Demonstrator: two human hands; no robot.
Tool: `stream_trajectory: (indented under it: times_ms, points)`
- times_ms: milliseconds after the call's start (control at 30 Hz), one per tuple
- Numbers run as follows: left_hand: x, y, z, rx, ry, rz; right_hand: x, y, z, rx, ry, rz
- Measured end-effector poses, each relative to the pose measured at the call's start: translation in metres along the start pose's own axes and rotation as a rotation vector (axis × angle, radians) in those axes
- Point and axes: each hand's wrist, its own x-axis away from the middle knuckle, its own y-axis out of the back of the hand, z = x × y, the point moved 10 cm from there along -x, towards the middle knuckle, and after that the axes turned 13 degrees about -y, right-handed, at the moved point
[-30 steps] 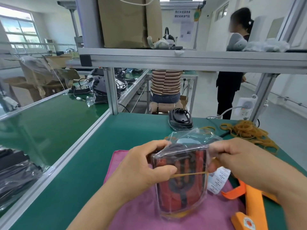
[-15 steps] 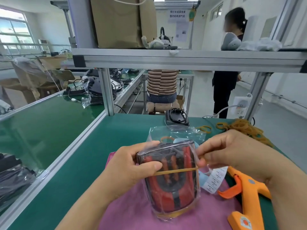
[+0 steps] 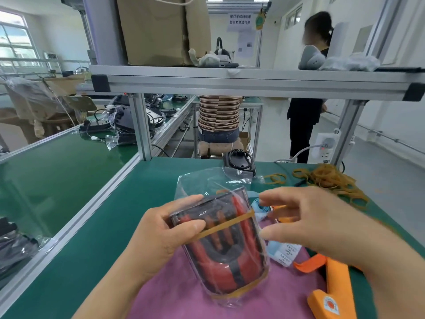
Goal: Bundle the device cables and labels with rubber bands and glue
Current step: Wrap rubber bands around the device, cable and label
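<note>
Tension matters as our left hand [image 3: 161, 236] clasps the clear-bagged red-and-black device [image 3: 230, 259], right hand [image 3: 317, 224] slack-fingered beside it: we should seat the tan rubber band [image 3: 226, 224] flat.

So the bench [image 3: 138, 215] is a green-topped one with an aluminium rail [image 3: 80, 219] along its left edge. A pink cloth [image 3: 184, 295] is spread at the near side, and an orange glue gun [image 3: 338, 286] lies just beside it on the right, with a white printed label [image 3: 287, 253] near the gun. Further back on the right there's a messy pile of rubber bands [image 3: 328, 178], with a couple of loose bands [image 3: 276, 177] next to it. A black device [image 3: 239, 158] with a coiled cable sits at the far edge, and a clear plastic bag [image 3: 200, 183] is in front of it.
</note>
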Motion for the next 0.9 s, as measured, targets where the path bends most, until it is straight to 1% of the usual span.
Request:
stream_trajectory:
  times_ms: [67,133,233,300,400,467,567,633,767,833,900]
  points:
    - [-0.001,-0.004,-0.009,0.009,-0.025,0.012,-0.006,-0.016,0.006,-0.042,0.04,0.017]
    - [-0.001,-0.01,-0.023,-0.05,-0.077,0.05,-0.009,-0.018,0.013,-0.109,0.078,0.011]
    - [0.003,-0.021,-0.057,-0.311,-0.271,0.155,-0.004,-0.023,0.02,-0.116,0.195,-0.016]
    - [0.01,-0.027,-0.074,-0.509,-0.432,0.217,0.003,-0.028,0.023,-0.092,0.305,-0.109]
    - [0.024,-0.036,-0.073,-0.783,-0.617,0.267,0.01,-0.045,0.019,-0.14,0.396,-0.199]
    - [0.032,-0.042,-0.063,-0.878,-0.695,0.256,0.01,-0.056,0.013,-0.176,0.439,-0.233]
    - [0.043,-0.046,-0.045,-0.926,-0.794,0.201,0.009,-0.068,0.007,-0.125,0.5,-0.26]
    - [0.048,-0.047,-0.031,-0.92,-0.819,0.182,0.01,-0.074,0.003,-0.089,0.515,-0.236]
    - [0.058,-0.05,-0.018,-0.919,-0.893,0.154,0.011,-0.089,-0.009,-0.056,0.491,-0.14]
    - [0.063,-0.05,-0.018,-0.912,-0.936,0.14,0.014,-0.094,-0.015,-0.009,0.471,-0.136]
    - [0.067,-0.052,-0.017,-0.894,-0.939,0.156,0.015,-0.097,-0.022,0.011,0.436,-0.122]
